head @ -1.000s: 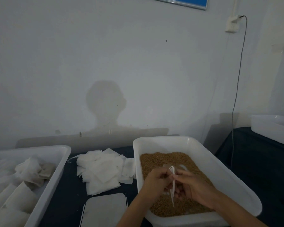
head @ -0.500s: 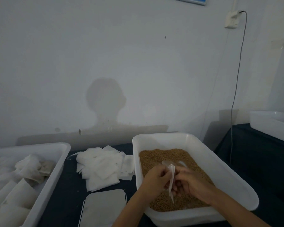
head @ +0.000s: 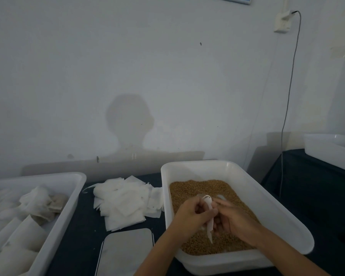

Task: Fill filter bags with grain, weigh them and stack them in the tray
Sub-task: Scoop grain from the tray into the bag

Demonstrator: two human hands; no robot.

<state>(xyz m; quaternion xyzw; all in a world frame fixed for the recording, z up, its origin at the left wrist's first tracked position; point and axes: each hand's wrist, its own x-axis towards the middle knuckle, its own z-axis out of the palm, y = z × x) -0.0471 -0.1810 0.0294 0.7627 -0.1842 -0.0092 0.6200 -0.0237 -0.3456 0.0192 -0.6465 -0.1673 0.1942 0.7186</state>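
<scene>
Over the white tub [head: 255, 198] of brown grain [head: 197, 188], my left hand [head: 191, 216] and my right hand [head: 235, 220] both pinch one white filter bag [head: 209, 226]. The bag hangs edge-on between them, its top curled and its lower corner pointing down at the grain. A small clear scoop [head: 201, 195] lies in the grain just behind my fingers. Empty white filter bags [head: 124, 202] lie in a loose heap left of the tub. The white tray [head: 68, 196] at the far left holds several filled bags [head: 38, 204]. The scale [head: 126, 253] sits in front of the heap.
A dark cloth covers the table. Another white tub [head: 331, 150] stands on a dark surface at the far right. A cable [head: 287, 108] hangs down the wall from a socket [head: 281, 22] behind the grain tub.
Both hands stayed over the grain, still working the bag. The bag's top has curled over and its opening has been spread slightly.
</scene>
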